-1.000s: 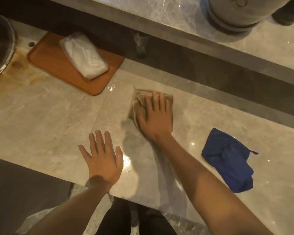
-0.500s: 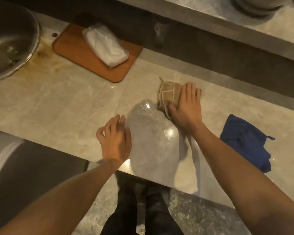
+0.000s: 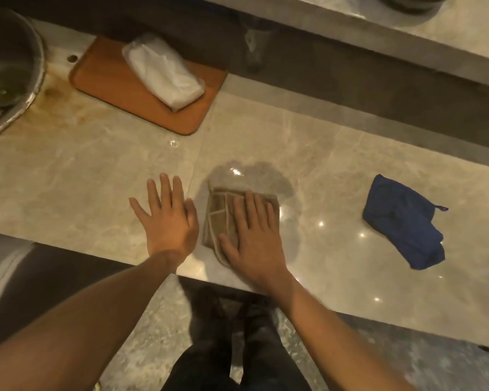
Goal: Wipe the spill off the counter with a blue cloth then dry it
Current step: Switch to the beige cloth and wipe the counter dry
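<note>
A folded tan cloth (image 3: 218, 218) lies on the marble counter (image 3: 82, 176) near its front edge. My right hand (image 3: 251, 235) presses flat on top of it, fingers spread. Just beyond the cloth the stone carries a damp, shiny patch (image 3: 254, 176) with small droplets. My left hand (image 3: 167, 221) rests flat and open on the counter beside the cloth, holding nothing. The crumpled blue cloth (image 3: 404, 224) lies apart on the counter at the right, untouched.
A wooden tray (image 3: 105, 77) with a white tissue pack (image 3: 161, 71) sits at the back left. A metal sink basin (image 3: 9, 74) is at the far left. A dark ledge runs behind the counter. My legs and the floor show below the front edge.
My right hand has dragged the tan cloth toward the counter's front edge, leaving a damp patch behind it. My left hand has flattened out beside it.
</note>
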